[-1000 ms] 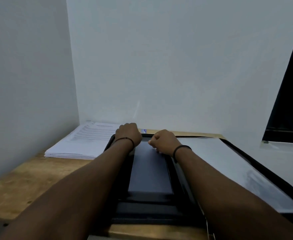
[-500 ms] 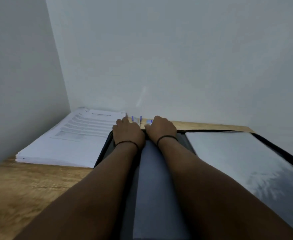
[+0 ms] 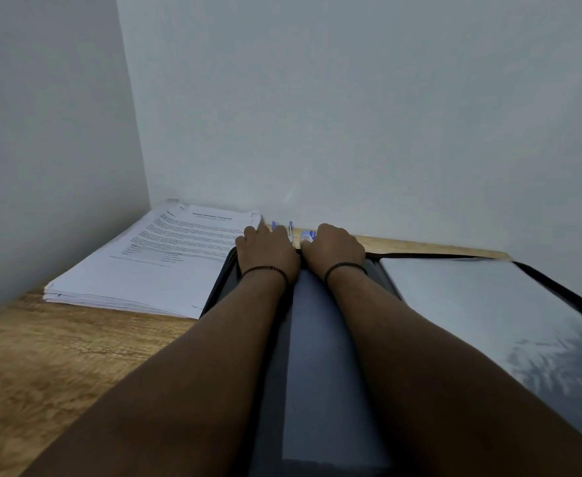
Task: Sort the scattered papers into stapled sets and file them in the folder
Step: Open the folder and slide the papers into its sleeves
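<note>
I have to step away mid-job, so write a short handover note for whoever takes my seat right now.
Left hand: at the far edge of the open folder, by small blue and white items; grip hidden.
Right hand: curled beside it, touching one of those items; grip unclear.
Paper stack: on the desk, left of the folder.
Done: folder open, sheet on its right half.
Left: stapling and filing the stack.

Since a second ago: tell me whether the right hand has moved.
Yes. The right hand went forward, toward the wall. It lay on the folder inside its far edge; now it reaches past that edge to a small blue-and-white item.
</note>
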